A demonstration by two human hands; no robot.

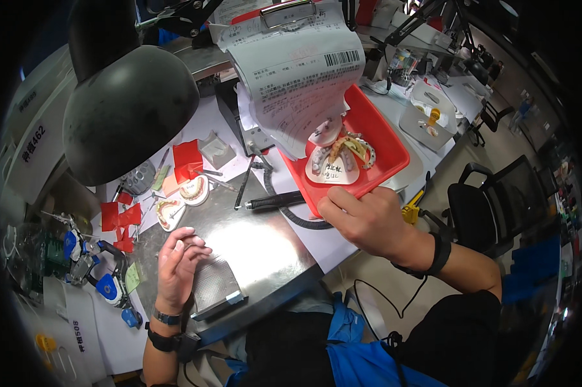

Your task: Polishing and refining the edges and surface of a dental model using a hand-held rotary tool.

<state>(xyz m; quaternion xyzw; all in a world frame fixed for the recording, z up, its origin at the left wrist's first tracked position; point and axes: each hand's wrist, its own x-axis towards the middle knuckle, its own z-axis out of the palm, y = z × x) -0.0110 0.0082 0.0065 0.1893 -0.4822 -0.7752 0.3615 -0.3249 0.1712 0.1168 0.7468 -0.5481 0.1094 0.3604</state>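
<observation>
My right hand (371, 222) grips the near edge of a red tray (384, 169) at the right of the bench. Inside the tray lie a white plaster dental model (330, 169) with handwriting on its base and a curved dental arch piece (366, 153) with metallic and yellowish parts. Printed sheets (304, 80) under a clip hang over the tray's far left part and hide some of its inside. My left hand (180, 261) holds nothing, its fingers half bent and apart, above the metal worktop (265, 238) beside a mesh plate (215, 284).
A dark lamp head (133, 113) looms at left. Two dental casts (193, 191) lie near red sheets (188, 160). A black handpiece (275, 201) with a coiled cord lies by the tray. Blue articulators (108, 287) are at left, a black chair (484, 206) at right.
</observation>
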